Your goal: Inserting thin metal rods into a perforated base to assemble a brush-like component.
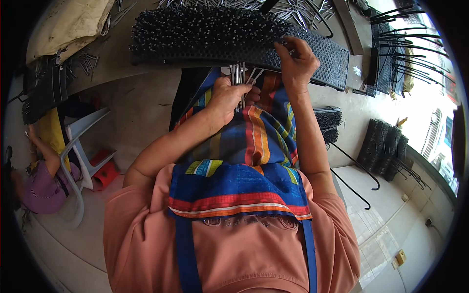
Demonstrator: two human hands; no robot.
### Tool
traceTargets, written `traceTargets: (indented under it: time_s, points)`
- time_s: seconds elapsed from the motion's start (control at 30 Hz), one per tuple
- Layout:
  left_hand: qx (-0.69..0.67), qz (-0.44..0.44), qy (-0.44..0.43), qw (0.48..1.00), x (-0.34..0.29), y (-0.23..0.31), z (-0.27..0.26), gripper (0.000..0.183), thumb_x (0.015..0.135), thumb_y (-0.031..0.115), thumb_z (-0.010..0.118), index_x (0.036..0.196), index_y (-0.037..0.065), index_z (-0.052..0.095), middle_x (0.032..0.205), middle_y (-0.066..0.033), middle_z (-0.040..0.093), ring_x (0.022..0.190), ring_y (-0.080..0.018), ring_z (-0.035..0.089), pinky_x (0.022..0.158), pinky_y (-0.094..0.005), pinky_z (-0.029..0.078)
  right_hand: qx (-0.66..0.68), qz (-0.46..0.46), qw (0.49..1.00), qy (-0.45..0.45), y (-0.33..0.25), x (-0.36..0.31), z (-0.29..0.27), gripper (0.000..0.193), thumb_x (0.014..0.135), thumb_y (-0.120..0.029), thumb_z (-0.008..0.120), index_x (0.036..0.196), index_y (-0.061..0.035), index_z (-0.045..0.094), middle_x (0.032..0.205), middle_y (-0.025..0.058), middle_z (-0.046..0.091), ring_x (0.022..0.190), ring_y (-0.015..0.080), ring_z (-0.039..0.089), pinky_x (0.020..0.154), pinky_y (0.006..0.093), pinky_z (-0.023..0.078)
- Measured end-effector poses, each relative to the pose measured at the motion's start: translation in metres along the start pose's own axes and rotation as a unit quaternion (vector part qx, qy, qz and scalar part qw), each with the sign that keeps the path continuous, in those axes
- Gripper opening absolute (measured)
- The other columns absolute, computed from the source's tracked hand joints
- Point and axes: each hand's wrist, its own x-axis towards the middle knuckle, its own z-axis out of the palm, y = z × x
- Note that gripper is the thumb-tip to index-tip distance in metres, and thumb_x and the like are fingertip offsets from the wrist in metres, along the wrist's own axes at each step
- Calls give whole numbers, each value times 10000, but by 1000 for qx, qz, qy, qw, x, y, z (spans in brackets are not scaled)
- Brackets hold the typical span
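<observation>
My left hand (225, 100) is closed round a bundle of thin silvery metal rods (238, 74), held upright over my lap just below the table's near edge. A few of the rods fan out to the right of the bundle. Across the table lies a long black perforated rack (326, 54). Its left and middle part is densely filled with upright dark-tipped rods (205, 30), while bare holes show on its right part. My right hand (299, 63) is over the rack where the filled part ends, thumb and fingers drawn together; anything between them is too small to make out.
Loose metal rods (312, 12) lie heaped behind the rack. A pale cloth sack (68, 29) lies at the far left. Another person (49, 180) sits at left by a white plastic chair (78, 146). Black racks with hooked handles (381, 146) stand at right.
</observation>
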Motion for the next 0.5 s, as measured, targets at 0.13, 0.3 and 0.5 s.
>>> traceTargets:
  time_s: [0.13,0.3,0.5]
  points:
    - [-38,1,-5,999,4,0,-1,81,880,21,603,951,12,640,822,-120,694,685,-205,682,571,-303,536,42,-48,998,2,5,2,-1,95,775,-25,738,867,-38,721,730,35,659,588,92,582,563,227,452]
    - [-85,18,-5,996,8,-1,1,97,877,15,600,968,25,633,845,-115,696,705,-203,680,602,-308,539,-85,-100,989,-73,7,8,-5,204,822,-59,701,1020,-102,723,808,85,683,659,225,668,591,283,499]
    - [-110,20,-23,993,8,0,0,111,877,0,593,978,24,633,863,-109,698,730,-200,680,640,-314,548,-182,-147,960,-155,10,3,-11,345,846,-49,664,1181,-132,665,800,96,676,677,231,679,582,291,509]
